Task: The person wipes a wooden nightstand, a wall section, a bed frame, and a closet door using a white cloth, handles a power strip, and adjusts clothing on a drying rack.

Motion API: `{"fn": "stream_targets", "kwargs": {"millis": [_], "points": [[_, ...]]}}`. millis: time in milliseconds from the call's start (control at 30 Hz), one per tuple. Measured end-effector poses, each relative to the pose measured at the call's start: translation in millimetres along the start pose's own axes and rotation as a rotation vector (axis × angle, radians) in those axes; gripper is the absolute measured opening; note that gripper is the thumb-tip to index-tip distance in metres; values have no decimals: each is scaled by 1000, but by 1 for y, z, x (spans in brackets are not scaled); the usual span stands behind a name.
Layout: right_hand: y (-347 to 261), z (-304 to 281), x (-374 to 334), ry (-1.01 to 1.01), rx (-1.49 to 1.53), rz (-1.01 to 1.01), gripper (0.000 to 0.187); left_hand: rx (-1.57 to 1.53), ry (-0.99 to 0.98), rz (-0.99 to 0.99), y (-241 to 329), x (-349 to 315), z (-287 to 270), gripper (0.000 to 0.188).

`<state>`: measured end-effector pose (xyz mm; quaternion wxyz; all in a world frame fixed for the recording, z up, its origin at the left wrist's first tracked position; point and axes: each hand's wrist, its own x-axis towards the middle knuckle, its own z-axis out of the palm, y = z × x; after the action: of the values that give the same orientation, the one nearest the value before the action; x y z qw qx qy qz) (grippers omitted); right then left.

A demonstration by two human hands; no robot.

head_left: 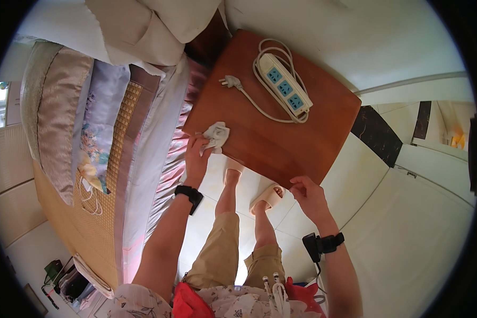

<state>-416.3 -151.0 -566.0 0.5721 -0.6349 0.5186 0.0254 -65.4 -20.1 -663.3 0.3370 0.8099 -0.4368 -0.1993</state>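
Note:
My left hand point(197, 153) is closed on a crumpled white cloth or tissue point(216, 135), which lies on the left near part of a brown wooden tabletop point(286, 148). My right hand point(309, 198) is at the near right corner of the top, its fingers curled with nothing visible in them; whether they touch the edge I cannot tell. Farther back on the wood rests a white power strip point(285, 85) with blue sockets. Its white cable loops around it, and the plug point(230, 81) lies to its left.
To the left stands a bed point(79, 222) with a woven mat, pillows point(63, 116) and a white cable point(90, 199). A white wall point(344, 32) rises behind the table. White panels point(413, 212) are at the right. My slippered feet point(267, 197) stand on pale floor tiles below.

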Motion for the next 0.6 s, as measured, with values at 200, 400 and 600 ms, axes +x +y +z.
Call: {"fn": "stream_targets", "kwargs": {"millis": [200, 400, 600], "points": [[-62, 2, 38, 130, 41, -108, 18, -129, 225, -196, 6, -17, 32, 26], [-108, -18, 95, 362, -229, -284, 32, -74, 365, -330, -59, 58, -36, 21], [-114, -33, 180, 608, -493, -427, 77, 49, 116, -79, -30, 67, -42, 24]]}}
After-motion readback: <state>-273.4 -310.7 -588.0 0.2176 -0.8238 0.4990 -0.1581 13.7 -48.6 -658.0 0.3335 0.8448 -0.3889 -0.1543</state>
